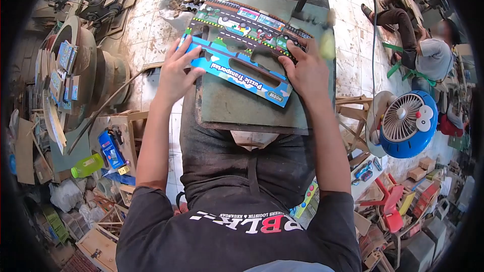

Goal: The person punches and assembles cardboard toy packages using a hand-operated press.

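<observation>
A printed wooden puzzle board (252,40) lies tilted on the dark flat worktop (237,106) in front of me. Its road scene has cars, and its blue strip reads "Puzzle Transportasi", upside down from here. Several cut-out holes go through it, including a long slot in the blue strip. My left hand (177,68) holds the left end, thumb on the blue strip and fingers along the edge. My right hand (306,68) grips the right end, with thumb and forefinger over the printed face. The undersides of both grips are hidden.
A blurred dark upright machine part (302,0) stands near the worktop's far right corner. Behind the board sits a white sack (184,0) of small dark pieces. A blue fan (408,123) is at right, beyond it a seated person (428,55). A green bottle (86,165) lies at left.
</observation>
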`<state>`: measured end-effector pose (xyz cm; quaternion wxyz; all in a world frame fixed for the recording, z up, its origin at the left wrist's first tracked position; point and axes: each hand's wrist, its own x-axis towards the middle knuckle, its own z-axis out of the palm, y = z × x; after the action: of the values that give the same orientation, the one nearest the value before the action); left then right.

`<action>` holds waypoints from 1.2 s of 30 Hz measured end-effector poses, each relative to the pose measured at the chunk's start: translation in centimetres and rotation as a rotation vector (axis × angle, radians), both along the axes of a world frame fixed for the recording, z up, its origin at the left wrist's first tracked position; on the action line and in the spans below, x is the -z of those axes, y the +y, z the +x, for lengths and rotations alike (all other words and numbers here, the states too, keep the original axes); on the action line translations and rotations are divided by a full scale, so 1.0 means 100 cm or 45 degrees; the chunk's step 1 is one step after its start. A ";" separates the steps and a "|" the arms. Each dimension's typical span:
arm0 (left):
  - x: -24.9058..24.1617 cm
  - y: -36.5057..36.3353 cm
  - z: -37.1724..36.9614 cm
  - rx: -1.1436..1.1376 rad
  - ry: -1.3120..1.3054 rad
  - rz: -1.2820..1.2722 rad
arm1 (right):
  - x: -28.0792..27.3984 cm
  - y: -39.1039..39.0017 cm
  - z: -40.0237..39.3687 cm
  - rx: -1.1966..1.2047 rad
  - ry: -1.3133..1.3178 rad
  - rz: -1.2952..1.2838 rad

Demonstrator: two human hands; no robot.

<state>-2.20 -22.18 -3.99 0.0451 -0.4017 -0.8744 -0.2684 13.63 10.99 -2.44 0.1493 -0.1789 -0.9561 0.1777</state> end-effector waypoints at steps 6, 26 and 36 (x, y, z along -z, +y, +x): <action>-0.002 0.003 0.016 -0.095 -0.071 0.063 | -0.002 0.001 0.000 -0.038 0.055 -0.031; -0.024 0.109 0.141 -0.143 -0.144 -0.113 | -0.004 0.052 0.012 -0.612 0.045 0.053; -0.033 0.072 0.042 0.384 -0.175 -0.263 | -0.005 0.037 0.025 -0.616 -0.025 -0.072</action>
<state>2.00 -14.97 -0.69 -0.0970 -0.5112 -0.8284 -0.2076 16.13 14.68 -1.93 0.0878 0.0493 -0.9672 0.2334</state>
